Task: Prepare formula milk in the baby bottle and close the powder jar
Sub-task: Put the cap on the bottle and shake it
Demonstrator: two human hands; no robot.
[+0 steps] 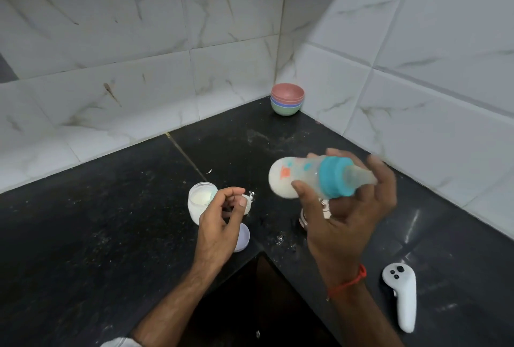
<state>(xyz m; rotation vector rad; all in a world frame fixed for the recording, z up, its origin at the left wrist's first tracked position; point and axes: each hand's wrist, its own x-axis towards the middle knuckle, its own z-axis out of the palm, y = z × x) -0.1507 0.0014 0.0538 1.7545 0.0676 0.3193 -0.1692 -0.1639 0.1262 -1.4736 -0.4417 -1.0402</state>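
My right hand (347, 207) grips the baby bottle (300, 176) lying on its side in the air, blurred, with its blue collar and clear teat pointing right and white milk in its base. The open powder jar (199, 199) of white powder stands on the black counter (97, 221), a teal scoop leaning inside it. My left hand (222, 221) hovers just right of the jar with loosely curled fingers and holds nothing. The jar's lilac lid (243, 236) lies flat on the counter, partly hidden under that hand.
A stack of coloured bowls (287, 102) sits in the tiled corner. A white handheld controller (402, 295) lies at the right front. A metal object (314, 214) stands partly hidden behind my right hand. Spilled powder dots the counter. The counter's inner edge drops off at the bottom centre.
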